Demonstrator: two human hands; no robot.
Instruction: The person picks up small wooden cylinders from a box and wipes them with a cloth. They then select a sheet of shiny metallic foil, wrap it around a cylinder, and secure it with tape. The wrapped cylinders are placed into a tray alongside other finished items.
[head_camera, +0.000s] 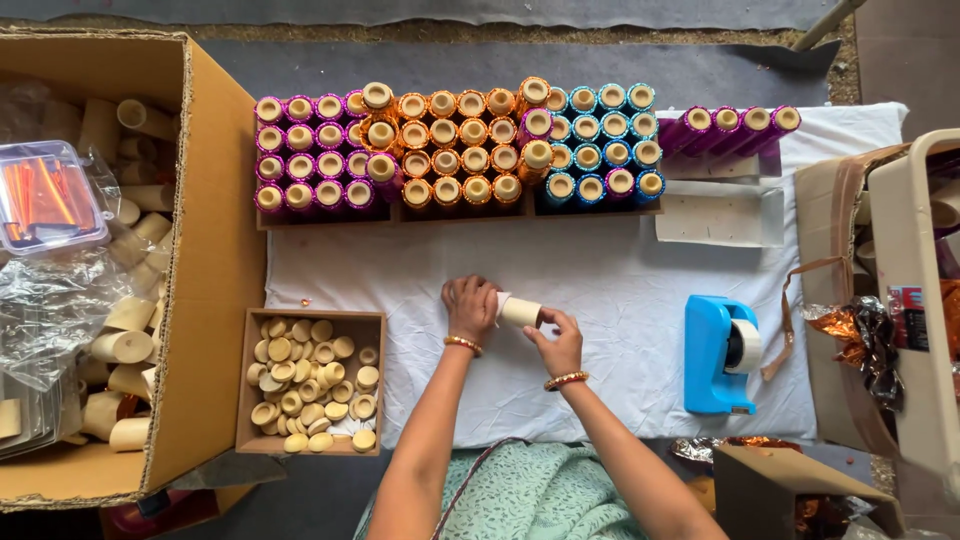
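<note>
Left hand (471, 306) and right hand (558, 345) close together over white cloth (620, 290), both closed on one plain cardboard tube (519, 311). Tube held sideways between them, above the cloth; left fingers wrapped over one end, right fingertips pinching the other. Bangles on both wrists.

Just left of left hand: small brown tray (370, 322) filled with pale round discs (305, 375). Farther left: large cardboard box (215, 270) holding loose bare tubes (125, 345), crumpled clear plastic (50, 300) and a clear lidded tub (45, 195) with orange sticks inside.

Beyond both hands: long rack of upright foil-wrapped tubes in rows, purple (300, 150) on left, orange (460, 145) in middle, blue (600, 140) on right. A few purple tubes (725, 125) lying on their sides past the rack's right end, beside flat white cards (715, 215).

Right of right hand, apart from it: blue tape dispenser (718, 355) on cloth. Farther right: crumpled orange foil (850, 330) against a beige bin (915, 300).
</note>
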